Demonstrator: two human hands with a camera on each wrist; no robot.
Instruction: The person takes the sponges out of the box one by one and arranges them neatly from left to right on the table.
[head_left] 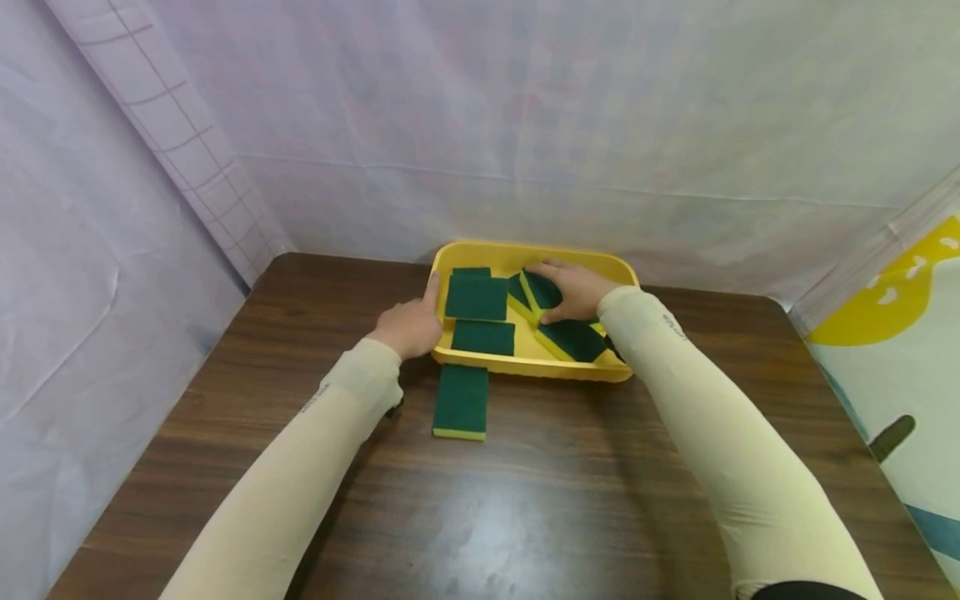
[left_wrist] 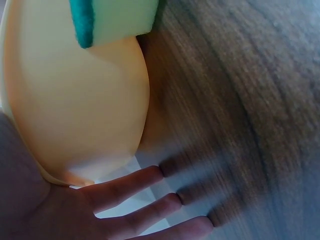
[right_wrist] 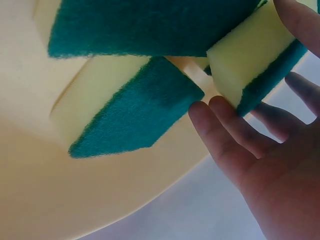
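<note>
- The tilted sponge (head_left: 542, 289) sits toward the back right of the yellow tray (head_left: 525, 367), green scouring face up and yellow foam edge showing, leaning among the other sponges rather than lying flat.
- The right hand (head_left: 573, 291) is on it: from the head view the fingers drape over its top and the thumb comes in at the near edge. From the right wrist view the fingers (right_wrist: 235, 132) are curled in against the sponge's foam side (right_wrist: 245, 60), so the hand is gripping it.
- Just beside it in the tray lie more green-topped sponges: a large one at the back left (head_left: 477, 297), one lying flat in front of that (head_left: 483, 337), and an angled one at the front right (head_left: 573, 340), partly under the right wrist.
- The left hand (head_left: 408, 327) rests against the tray's left wall from outside, thumb up along the rim. The left wrist view shows its fingers (left_wrist: 150, 207) straight and spread under the tray's curved side (left_wrist: 75, 115), relaxed and not clasped round anything.
- One loose sponge (head_left: 461, 402) lies flat on the dark wood surface (head_left: 525, 500), just in front of the tray's near left corner, green side up, with a thin yellow edge facing me.
- Both arms wear pale cream sleeves (head_left: 720, 433) down to the wrists.
- A pale draped sheet (head_left: 525, 125) hangs behind and to the left of the surface, and a yellow-and-white panel (head_left: 900, 333) stands at the right.
</note>
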